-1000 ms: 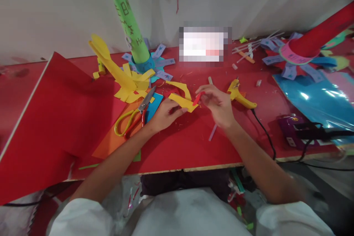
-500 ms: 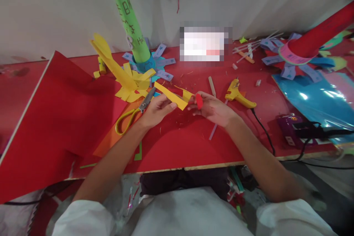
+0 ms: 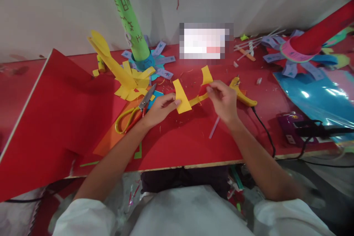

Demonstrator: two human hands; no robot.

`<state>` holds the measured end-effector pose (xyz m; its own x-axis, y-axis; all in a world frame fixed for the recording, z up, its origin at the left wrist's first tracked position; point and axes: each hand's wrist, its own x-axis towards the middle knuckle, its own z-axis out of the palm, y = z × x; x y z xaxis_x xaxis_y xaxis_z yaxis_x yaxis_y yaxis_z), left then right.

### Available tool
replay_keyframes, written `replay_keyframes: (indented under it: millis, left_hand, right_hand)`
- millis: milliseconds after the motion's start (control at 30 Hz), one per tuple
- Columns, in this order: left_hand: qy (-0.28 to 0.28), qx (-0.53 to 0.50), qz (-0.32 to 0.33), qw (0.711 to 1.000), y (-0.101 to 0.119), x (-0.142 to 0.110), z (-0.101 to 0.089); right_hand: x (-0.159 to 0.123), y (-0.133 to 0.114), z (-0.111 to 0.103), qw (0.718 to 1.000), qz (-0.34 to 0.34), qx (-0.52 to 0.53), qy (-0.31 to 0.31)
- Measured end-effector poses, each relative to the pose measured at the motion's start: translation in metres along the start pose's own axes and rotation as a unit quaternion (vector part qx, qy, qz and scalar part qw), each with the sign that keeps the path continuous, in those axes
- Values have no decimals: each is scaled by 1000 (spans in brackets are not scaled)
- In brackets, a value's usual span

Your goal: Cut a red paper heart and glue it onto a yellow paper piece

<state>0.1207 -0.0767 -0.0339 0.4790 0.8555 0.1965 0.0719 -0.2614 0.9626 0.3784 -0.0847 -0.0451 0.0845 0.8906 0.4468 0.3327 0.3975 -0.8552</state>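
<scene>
My left hand (image 3: 160,108) pinches one end of a yellow paper cutout (image 3: 182,97) above the red tabletop (image 3: 179,143). My right hand (image 3: 224,99) is closed on the other part of the same cutout, where a yellow flap (image 3: 207,75) stands up. A small red piece (image 3: 203,89) shows at my right fingers; whether they grip it I cannot tell. Yellow-handled scissors (image 3: 132,112) lie just left of my left hand. A yellow glue gun (image 3: 243,94) lies just right of my right hand.
A large red sheet (image 3: 52,118) covers the left side. A green tube (image 3: 128,14) stands in blue paper strips beside a heap of yellow offcuts (image 3: 129,81). A red tube (image 3: 318,33), a blue glossy sheet (image 3: 318,99) and a purple box (image 3: 290,129) with cables lie right.
The yellow cutout has been turned and spread between my hands. My right hand rose and moved back toward the glue gun, and one yellow flap now stands up.
</scene>
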Motion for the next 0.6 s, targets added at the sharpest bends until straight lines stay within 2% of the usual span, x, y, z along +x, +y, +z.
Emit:
replay_keyframes:
  millis: [67, 133, 233, 300, 400, 500, 600]
  left_hand:
    - [39, 9, 3, 999, -4, 2, 1]
    - [59, 23, 19, 998, -8, 3, 2]
    - [69, 30, 24, 997, -12, 2, 3]
    - [76, 11, 14, 997, -15, 2, 3]
    - [91, -29, 4, 995, -17, 2, 4]
    - [94, -50, -2, 994, -17, 3, 4]
    - [91, -48, -4, 995, -16, 2, 5]
  right_hand:
    - [-6, -8, 2, 994, -86, -73, -12]
    - [-11, -12, 6, 983, -142, -111, -30]
    - [-15, -13, 12, 979, -155, -119, -64]
    - [-14, -12, 14, 987, -119, -72, -83]
    - [-11, -13, 13, 989, -20, 89, -114]
    - [-8, -19, 9, 949, 111, 246, -162]
    - [-8, -26, 6, 908, 198, 306, -209]
